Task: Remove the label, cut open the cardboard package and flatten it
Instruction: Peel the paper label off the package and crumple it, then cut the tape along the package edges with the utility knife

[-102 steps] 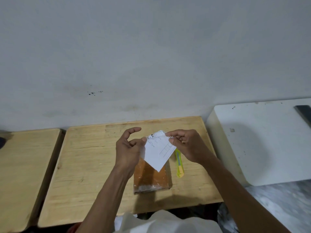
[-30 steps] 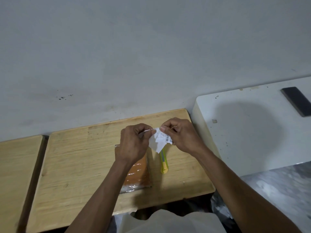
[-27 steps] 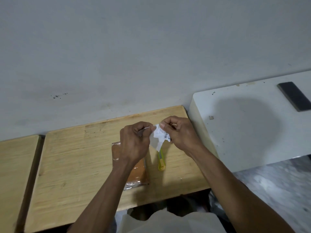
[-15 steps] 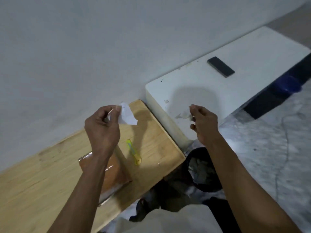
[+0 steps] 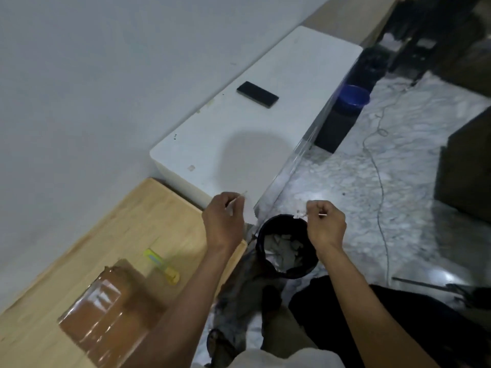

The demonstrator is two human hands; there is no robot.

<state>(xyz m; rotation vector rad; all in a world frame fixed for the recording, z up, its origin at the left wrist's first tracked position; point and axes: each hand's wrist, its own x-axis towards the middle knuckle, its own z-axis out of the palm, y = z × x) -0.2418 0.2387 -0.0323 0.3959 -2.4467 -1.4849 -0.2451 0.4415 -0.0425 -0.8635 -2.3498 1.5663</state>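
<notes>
Broadly, a wooden counter [image 5: 79, 251] is seen at the lower left, with the tape-wrapped cardboard package [image 5: 106, 309] lying flat on it and a yellow cutter [image 5: 162, 266] just beside it. A black bin [image 5: 287, 248] holding paper scraps is set on the floor between the two arms. The left hand [image 5: 223, 221] is pinched on a torn label piece [image 5: 236, 204], and the right hand [image 5: 325, 225] is closed on a smaller label scrap [image 5: 300, 214] above the bin's rim
</notes>
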